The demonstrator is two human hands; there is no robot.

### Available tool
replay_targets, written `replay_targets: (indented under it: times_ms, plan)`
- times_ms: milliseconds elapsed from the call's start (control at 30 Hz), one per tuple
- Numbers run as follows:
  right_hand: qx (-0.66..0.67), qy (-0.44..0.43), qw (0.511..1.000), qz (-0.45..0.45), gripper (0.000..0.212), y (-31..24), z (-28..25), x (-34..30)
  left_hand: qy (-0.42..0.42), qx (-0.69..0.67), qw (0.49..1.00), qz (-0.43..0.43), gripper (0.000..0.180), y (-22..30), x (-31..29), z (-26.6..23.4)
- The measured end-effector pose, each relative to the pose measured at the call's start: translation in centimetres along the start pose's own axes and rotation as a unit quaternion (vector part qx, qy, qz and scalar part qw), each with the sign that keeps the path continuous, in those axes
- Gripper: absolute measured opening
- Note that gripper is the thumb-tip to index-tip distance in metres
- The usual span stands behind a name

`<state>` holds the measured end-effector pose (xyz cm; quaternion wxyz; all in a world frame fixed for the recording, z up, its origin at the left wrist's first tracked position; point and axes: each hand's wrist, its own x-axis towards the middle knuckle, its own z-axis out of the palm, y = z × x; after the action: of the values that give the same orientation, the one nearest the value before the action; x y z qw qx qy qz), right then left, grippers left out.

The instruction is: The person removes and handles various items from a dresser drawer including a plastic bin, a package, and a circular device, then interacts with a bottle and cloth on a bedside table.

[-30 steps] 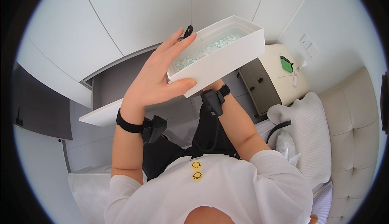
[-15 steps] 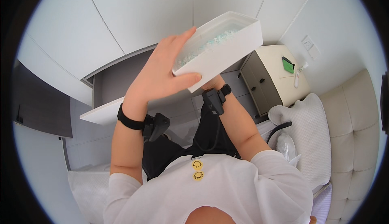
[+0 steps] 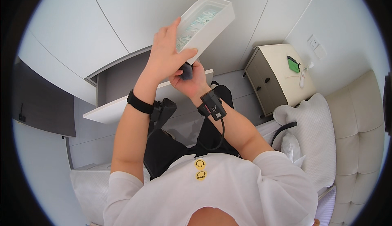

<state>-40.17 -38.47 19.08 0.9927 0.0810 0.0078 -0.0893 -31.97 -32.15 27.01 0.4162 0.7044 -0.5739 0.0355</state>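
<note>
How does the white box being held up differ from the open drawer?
The box is smaller than the drawer. The left hand holds the box in the air, while the drawer sticks out from the cabinet. The box is pale inside, with whitish-green bits in it; the drawer is grey inside. Both are open at the top, and the drawer's front is white like the box.

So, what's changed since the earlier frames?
The white box, gripped by the left hand, moved away and leftward, its far end swinging left. The right hand, mostly hidden before, now shows, holding a dark item; when grasped is unclear. The drawer stayed open.
</note>
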Motion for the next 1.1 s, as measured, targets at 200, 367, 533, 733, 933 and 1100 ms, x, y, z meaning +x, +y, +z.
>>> replay_targets:
  times_ms: [200,367,533,733,933,1100]
  plan:
    - [0.085,-0.088,0.991,0.057,0.042,0.2,-0.8,-0.8,0.046,0.064,0.997,-0.024,0.086,-1.9,0.4,0.1]
    - [0.047,-0.124,0.988,0.082,0.048,-0.5,-1.3,-1.4,0.066,0.068,0.994,-0.059,0.086,-3.0,0.4,-0.1]
    - [-0.078,-0.123,0.988,0.041,0.046,-2.8,-1.0,-2.3,0.085,0.043,0.994,-0.057,0.089,-5.9,-0.2,-2.3]
    - [-0.398,0.118,0.882,-0.221,0.035,-8.4,-0.6,-2.5,0.054,-0.078,0.983,-0.154,0.081,-5.2,-1.9,-4.9]
    - [-0.475,0.081,0.731,-0.484,0.037,-10.2,1.0,-0.7,0.012,-0.184,0.972,-0.148,0.072,-2.1,-2.3,-6.2]
    - [-0.478,-0.007,0.698,-0.533,0.051,-5.2,4.0,1.2,0.017,-0.209,0.972,-0.104,0.062,-1.6,-1.6,-5.9]
